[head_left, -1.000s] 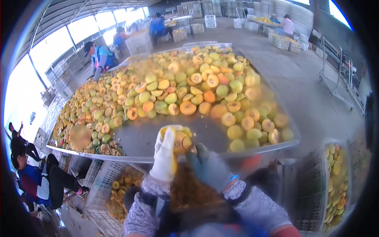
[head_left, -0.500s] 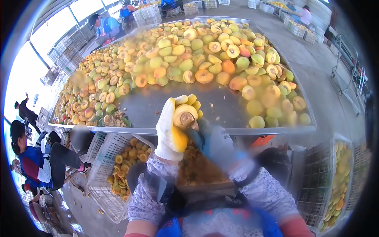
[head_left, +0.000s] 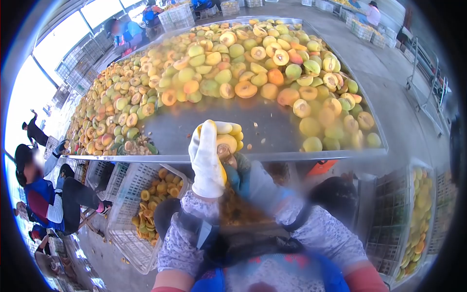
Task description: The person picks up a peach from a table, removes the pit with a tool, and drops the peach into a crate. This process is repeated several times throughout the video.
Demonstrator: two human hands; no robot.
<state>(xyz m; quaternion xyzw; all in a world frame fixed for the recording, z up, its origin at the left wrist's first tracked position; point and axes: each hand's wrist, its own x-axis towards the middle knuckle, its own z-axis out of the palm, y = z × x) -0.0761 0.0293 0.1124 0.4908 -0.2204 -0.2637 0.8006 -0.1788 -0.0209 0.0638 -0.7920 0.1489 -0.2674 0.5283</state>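
My left hand (head_left: 208,158), in a white glove with yellow fingers, is closed round a peach half (head_left: 226,145) above the table's near edge. The cut side of the peach faces me, with a brown hollow or stone in its middle. My right hand (head_left: 255,184), in a blue-grey glove, presses up against the underside of that peach half. Its fingers are curled and partly smeared, and whatever they grip is hidden. In front of both hands, many halved and cut peaches (head_left: 245,89) are heaped on the metal table (head_left: 194,119).
Below left stands a white plastic crate (head_left: 127,209) with peach halves in it. Another crate (head_left: 406,219) with fruit is at the right. A seated person (head_left: 41,194) works at the left, others at the back. A metal trolley (head_left: 423,87) stands far right.
My left hand has turned, its fingers now folding further over the peach half, so less of the cut face shows. My right hand has come lower and closer beneath it. The view shifted slightly.
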